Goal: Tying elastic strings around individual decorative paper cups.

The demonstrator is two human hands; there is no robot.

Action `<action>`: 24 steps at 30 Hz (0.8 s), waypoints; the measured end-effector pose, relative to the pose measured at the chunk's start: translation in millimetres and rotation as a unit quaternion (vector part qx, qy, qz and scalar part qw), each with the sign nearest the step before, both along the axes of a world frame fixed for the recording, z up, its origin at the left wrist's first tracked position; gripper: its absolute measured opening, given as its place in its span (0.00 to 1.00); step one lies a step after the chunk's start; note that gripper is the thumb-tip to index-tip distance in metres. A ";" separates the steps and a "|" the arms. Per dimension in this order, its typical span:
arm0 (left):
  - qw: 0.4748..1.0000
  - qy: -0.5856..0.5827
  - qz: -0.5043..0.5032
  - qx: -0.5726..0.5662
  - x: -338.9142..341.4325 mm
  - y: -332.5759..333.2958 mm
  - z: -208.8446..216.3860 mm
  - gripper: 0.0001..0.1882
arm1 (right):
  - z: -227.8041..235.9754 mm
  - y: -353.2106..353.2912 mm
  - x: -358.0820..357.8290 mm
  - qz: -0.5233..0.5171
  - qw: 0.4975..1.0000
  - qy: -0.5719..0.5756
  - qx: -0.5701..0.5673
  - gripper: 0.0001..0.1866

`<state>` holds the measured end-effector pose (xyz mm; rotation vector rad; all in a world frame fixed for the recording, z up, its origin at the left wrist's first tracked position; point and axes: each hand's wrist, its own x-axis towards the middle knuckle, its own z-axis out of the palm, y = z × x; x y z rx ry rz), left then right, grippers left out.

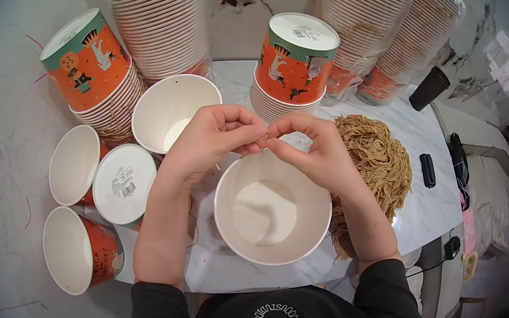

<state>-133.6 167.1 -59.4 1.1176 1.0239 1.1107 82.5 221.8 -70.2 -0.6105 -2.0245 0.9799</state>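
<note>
Big wobbly stacks of orange paper cups crowd the back of the marble table; an elbow bump could topple them. The heap of tan shredded filler sits just right of the open white cup. Left hand and right hand both pinch a tiny strand above the cup's rim; it could easily slip and miss.

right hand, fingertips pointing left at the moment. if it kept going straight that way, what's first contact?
The left hand: the right hand pinches something small fingertip to fingertip with it above the empty white cup, so they likely already touch.
</note>
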 end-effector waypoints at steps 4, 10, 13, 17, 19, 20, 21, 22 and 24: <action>1.000 0.004 -0.006 0.000 -3.7 -1.6 1.0 0.07 | 2.8 2.7 2.1 0.016 0.997 -0.040 -0.059 0.09; 0.999 0.025 0.023 0.000 -2.9 -4.4 4.7 0.07 | 11.1 2.3 7.1 0.017 0.992 -0.055 -0.111 0.08; 0.998 0.043 0.036 -0.006 -2.9 -5.7 8.2 0.07 | 17.7 2.8 11.9 0.023 0.987 -0.084 -0.134 0.07; 0.998 0.055 0.024 0.001 -2.6 -7.5 13.7 0.05 | 22.0 5.7 17.6 0.026 0.987 -0.108 -0.118 0.06; 0.998 0.059 0.026 -0.005 -1.5 -9.3 16.5 0.06 | 24.9 4.8 18.4 0.024 0.985 -0.103 -0.136 0.06; 0.998 0.058 0.026 -0.005 -1.3 -9.2 15.9 0.06 | 25.7 4.6 18.9 0.021 0.983 -0.098 -0.153 0.06; 0.998 0.054 0.027 -0.005 -1.3 -9.0 14.8 0.06 | 25.7 5.5 20.1 0.020 0.983 -0.099 -0.154 0.06; 0.998 0.050 0.030 -0.005 -1.7 -8.9 13.7 0.06 | 25.6 7.0 21.4 0.025 0.985 -0.102 -0.134 0.06; 0.998 0.061 0.023 0.009 -2.3 -8.0 9.9 0.05 | 24.9 8.6 23.3 0.031 0.987 -0.106 -0.115 0.06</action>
